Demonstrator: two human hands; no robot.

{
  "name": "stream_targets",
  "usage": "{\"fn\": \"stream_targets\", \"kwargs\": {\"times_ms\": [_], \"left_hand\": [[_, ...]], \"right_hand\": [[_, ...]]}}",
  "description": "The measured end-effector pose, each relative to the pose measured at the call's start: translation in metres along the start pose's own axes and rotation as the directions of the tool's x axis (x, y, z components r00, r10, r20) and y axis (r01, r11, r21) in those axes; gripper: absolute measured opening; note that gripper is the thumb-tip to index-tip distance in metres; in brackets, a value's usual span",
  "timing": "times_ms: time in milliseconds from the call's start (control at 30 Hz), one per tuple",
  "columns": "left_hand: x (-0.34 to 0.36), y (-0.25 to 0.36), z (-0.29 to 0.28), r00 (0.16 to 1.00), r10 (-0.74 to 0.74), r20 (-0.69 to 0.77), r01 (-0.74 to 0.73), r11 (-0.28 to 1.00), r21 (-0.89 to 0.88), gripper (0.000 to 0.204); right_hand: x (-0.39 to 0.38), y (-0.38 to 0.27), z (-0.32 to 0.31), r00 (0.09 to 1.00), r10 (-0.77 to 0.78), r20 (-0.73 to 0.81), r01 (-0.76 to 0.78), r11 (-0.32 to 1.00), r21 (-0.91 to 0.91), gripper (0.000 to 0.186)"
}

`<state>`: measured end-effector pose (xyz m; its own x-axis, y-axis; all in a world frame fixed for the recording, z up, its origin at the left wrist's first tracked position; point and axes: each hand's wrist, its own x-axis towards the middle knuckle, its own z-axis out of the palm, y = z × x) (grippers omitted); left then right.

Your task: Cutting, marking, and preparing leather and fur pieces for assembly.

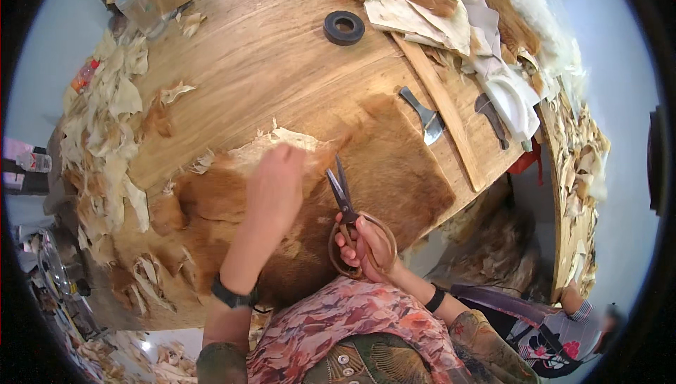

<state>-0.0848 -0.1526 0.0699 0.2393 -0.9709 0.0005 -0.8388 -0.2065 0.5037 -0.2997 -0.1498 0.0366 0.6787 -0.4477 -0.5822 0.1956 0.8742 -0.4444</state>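
Note:
A brown fur hide lies across the near part of the wooden table, with a ragged pale strip of bare skin along its far edge. My left hand is over that strip, back upward, its fingers curled in and slightly blurred. Whatever they pinch is hidden. In my right hand is a pair of large-handled scissors, fingers wrapped around the loops. Their dark blades point away from me, a little apart, above the hide and to the right of my left hand.
Pale hide scraps pile along the table's left edge. A black tape roll sits at the back. To the right are a broad-bladed tool, a wooden strip, a dark curved blade and stacked skins. Another person's hand shows lower right.

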Motion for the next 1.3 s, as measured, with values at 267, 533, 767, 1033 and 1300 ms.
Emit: {"fn": "stream_targets", "kwargs": {"times_ms": [267,533,767,1033,1300], "left_hand": [[0.041,-0.025,0.042,0.997,0.071,-0.012,-0.065,0.955,0.288,0.023],[0.048,-0.054,0.04,0.985,-0.019,0.171,0.105,0.854,-0.51,0.017],[0.046,-0.058,0.045,0.979,-0.115,0.168,0.19,0.81,-0.554,0.019],[0.036,-0.052,0.062,0.978,-0.185,0.099,0.196,0.638,-0.744,0.017],[0.034,-0.055,0.065,0.975,-0.205,0.084,0.198,0.637,-0.745,0.013]], "right_hand": [[0.001,0.006,-0.005,0.998,0.045,0.037,-0.044,0.999,-0.026,0.044],[0.003,0.013,-0.004,0.999,-0.013,0.035,0.017,0.992,-0.124,0.049],[0.017,0.005,0.024,0.993,-0.077,-0.087,0.059,0.979,-0.194,0.046],[0.045,0.005,0.039,0.962,-0.205,-0.178,0.189,0.977,-0.103,0.046],[0.037,-0.005,0.036,0.987,-0.115,-0.111,0.102,0.988,-0.115,0.048]]}}
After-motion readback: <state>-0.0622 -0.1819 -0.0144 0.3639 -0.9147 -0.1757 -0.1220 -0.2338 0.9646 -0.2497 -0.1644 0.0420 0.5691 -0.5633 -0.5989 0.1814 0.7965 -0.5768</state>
